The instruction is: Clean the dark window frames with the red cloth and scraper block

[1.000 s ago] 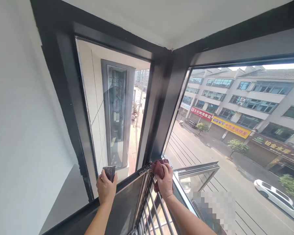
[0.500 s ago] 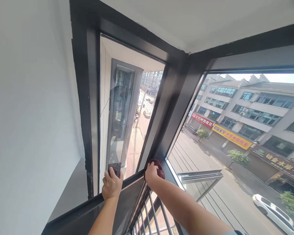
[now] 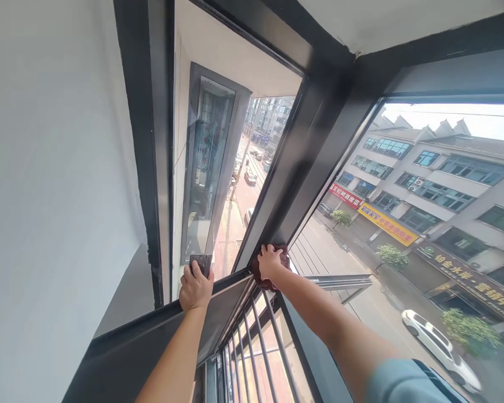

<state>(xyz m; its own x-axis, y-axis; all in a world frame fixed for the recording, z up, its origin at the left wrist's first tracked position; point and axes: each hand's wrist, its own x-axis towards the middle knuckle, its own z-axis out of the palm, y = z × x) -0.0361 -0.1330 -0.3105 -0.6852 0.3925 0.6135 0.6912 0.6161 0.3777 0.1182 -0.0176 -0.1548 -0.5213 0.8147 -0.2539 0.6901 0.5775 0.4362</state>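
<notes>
Two hands, one dark block, one maroon cloth

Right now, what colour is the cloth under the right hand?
The cloth is dark reddish-brown, seen best in the head view.

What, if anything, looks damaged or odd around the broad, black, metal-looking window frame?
On the left, the black frame meets the smooth white wall along a ragged, notched edge, where one would expect a straight line.

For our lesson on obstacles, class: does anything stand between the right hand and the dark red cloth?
Nothing visible does: the right hand rests directly on the dark red cloth, near the corner post's lower end.
</notes>
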